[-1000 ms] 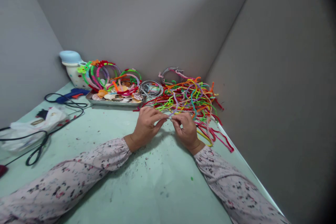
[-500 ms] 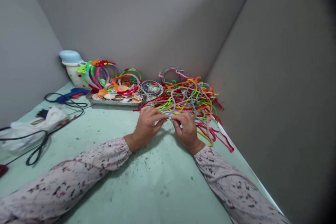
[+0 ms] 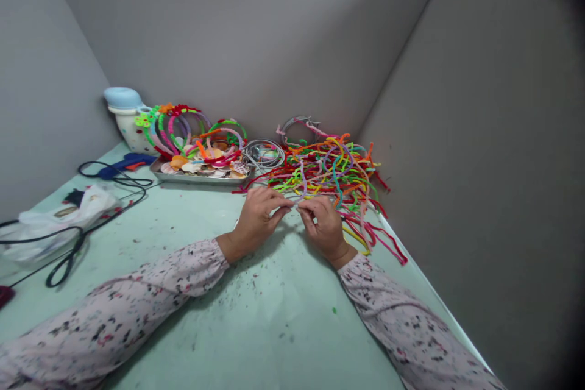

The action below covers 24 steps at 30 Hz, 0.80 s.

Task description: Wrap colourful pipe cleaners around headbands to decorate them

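My left hand (image 3: 259,217) and my right hand (image 3: 323,225) are close together above the table, each with thumb and forefinger pinched. Between their fingertips is a thin grey wire, partly hidden by the fingers. A purple pipe cleaner (image 3: 303,178) rises from this spot, its lower end by the fingertips. Just behind my hands lies a tangled pile of colourful pipe cleaners (image 3: 338,164). Coiled grey wire (image 3: 264,154) rests left of the pile.
A metal tray (image 3: 201,180) of shells and fuzzy hoops stands at the back, beside a white cup with a blue lid (image 3: 132,119). A blue tool (image 3: 125,166), black cable (image 3: 80,237) and plastic bag (image 3: 46,231) are on the left. Grey walls enclose the table (image 3: 274,329).
The purple pipe cleaner's upper part has shifted slightly, and its lower end lies nearer the fingertips. Both hands have stayed almost in place.
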Tool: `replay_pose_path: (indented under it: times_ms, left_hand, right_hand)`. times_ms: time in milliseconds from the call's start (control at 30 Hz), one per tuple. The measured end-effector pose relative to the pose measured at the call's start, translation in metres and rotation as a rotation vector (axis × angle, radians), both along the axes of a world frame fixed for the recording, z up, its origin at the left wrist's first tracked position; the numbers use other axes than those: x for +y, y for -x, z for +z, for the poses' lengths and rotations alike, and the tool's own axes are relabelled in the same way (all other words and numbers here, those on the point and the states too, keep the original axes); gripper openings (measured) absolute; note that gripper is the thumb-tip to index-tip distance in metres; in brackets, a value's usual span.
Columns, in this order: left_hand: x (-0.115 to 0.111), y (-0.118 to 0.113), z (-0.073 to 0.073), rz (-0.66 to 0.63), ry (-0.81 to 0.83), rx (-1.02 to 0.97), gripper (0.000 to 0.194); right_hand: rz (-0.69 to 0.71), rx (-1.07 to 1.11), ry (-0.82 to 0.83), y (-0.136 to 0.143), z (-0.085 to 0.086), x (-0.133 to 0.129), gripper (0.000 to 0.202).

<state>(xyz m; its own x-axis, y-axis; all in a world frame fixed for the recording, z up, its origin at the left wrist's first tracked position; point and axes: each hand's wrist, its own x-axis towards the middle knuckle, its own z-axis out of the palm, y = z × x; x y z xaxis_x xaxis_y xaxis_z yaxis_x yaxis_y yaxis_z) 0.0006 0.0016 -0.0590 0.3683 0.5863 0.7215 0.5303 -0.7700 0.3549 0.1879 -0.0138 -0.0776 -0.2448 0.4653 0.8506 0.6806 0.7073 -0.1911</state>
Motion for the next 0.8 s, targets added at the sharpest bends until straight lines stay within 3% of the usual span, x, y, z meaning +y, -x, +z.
replay_pose_path:
  times_ms: [400,800]
  left_hand:
    - [0.0012,-0.0002,0.002,-0.032,0.099,0.026,0.01]
    - [-0.0016,-0.0001,0.0029,-0.008,0.053,-0.023,0.009]
  right_hand:
    - [0.002,-0.013,0.009,0.0001,-0.0007,-0.0003,0.014]
    - [0.002,-0.002,0.009,0.0,-0.0001,-0.0001,0.015]
